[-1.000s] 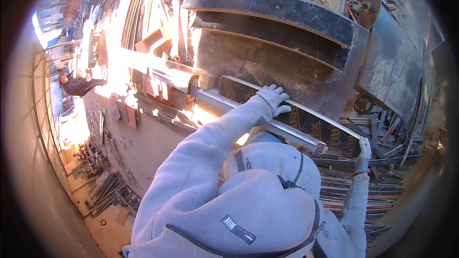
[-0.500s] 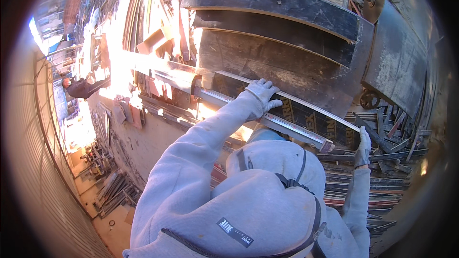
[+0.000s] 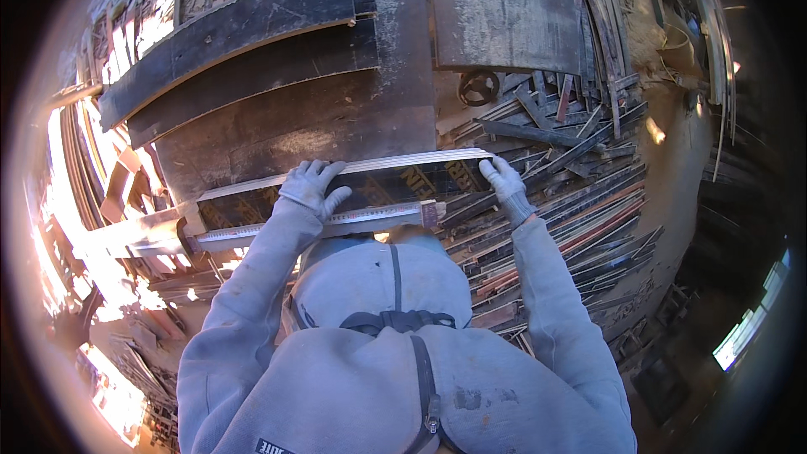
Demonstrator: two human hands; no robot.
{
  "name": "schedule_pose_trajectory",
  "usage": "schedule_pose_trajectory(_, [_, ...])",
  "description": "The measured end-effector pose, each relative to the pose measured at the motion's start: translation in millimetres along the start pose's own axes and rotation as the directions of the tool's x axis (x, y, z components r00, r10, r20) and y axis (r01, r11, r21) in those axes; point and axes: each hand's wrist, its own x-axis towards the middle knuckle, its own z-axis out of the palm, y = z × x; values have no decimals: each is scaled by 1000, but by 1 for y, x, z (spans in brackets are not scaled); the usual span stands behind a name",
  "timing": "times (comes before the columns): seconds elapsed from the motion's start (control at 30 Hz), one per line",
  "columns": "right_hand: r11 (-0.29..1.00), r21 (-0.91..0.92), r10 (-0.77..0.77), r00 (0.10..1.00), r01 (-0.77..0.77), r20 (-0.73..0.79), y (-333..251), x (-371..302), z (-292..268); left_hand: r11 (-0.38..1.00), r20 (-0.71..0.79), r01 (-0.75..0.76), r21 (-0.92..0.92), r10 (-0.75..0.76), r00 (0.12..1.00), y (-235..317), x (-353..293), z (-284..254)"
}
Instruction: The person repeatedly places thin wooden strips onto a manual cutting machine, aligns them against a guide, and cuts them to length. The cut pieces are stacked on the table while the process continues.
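A dark plywood strip (image 3: 395,189) with yellow print and a pale layered edge lies across in front of me. My left hand (image 3: 309,189), in a light glove, rests on it left of the middle, fingers spread at the pale edge and thumb apart. At the strip's right end my gloved right hand (image 3: 504,185) is closed around the corner. Along the near side of the strip runs a metal rail with a ruler scale (image 3: 366,219), close to my left thumb.
Two long dark boards (image 3: 244,29) lie on the brown table panel (image 3: 403,105) beyond the strip. A second worn panel (image 3: 508,13) stands far right, with a handwheel (image 3: 478,88) below it. Stacked wood offcuts (image 3: 563,227) fill the right side.
My view has turned to the right, so the table and strip appear farther left. Both hands stay on the plywood strip, the left spread and the right at its end.
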Motion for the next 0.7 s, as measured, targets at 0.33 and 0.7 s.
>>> schedule_pose_trajectory(0.33, [924, -383, -6, 1000, 0, -16, -8, -11, 10, 997, 83, 20, 69, -26, 996, -5, 11, 1])
schedule_pose_trajectory(0.7, [903, -428, 69, 996, -39, 56, -36, -10, 5, 990, 85, 59, 130, -71, 994, -12, 12, 7])
